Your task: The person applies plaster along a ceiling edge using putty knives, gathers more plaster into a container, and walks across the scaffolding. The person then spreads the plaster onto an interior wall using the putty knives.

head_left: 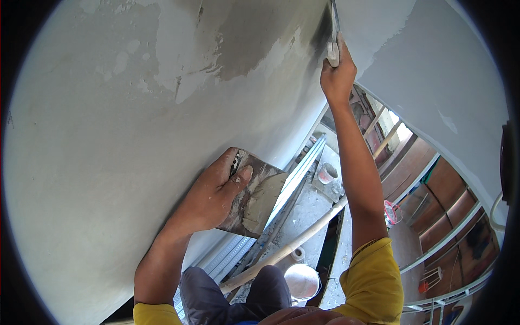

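My left hand [211, 195] grips a dark, smeared rectangular plastering board [230, 221], thumb over its face. A lump of grey plaster [264, 201] lies along the board's right side. Raised far ahead, my right hand [339, 81] is closed round the pale handle of a plastering trowel [333, 54]. Its thin blade, seen nearly edge-on, is up against or very near the wall by the corner; contact is hard to tell. On the pale wall [97, 179], a darker damp-looking patch [244, 38] with ragged edges spreads to the left of the trowel.
A smooth grey-white panel [455, 70] slopes overhead at right. Below are a long wooden pole [298, 242], metal channels [230, 260], a white bucket [301, 281] and a smaller bucket [327, 173] on dusty planks. A red stool [429, 280] stands lower down at right.
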The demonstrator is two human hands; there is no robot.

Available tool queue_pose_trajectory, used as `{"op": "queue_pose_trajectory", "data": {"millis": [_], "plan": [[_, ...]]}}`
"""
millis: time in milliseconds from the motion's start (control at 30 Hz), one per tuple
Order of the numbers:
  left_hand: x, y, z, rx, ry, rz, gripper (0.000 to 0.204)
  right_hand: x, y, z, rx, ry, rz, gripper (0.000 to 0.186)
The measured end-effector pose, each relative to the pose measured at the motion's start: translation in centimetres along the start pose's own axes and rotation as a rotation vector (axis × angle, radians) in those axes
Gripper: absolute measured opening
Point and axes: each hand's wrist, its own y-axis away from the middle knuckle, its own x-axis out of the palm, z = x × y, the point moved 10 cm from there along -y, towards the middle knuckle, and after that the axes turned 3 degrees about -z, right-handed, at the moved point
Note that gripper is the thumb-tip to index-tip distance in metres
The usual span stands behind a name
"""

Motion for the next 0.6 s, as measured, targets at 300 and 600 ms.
{"op": "queue_pose_trajectory", "data": {"millis": [300,600], "plan": [[-0.1,0.4,-0.9,0.039,0.052,-0.004,0.029,2.2,-1.7,0.8,-0.037,0.043,-0.045,0.069],[0.6,-0.1,-1.4,0.074,0.007,0.013,0.022,3.0,0.1,0.6,0.052,-0.092,0.07,0.079]]}}
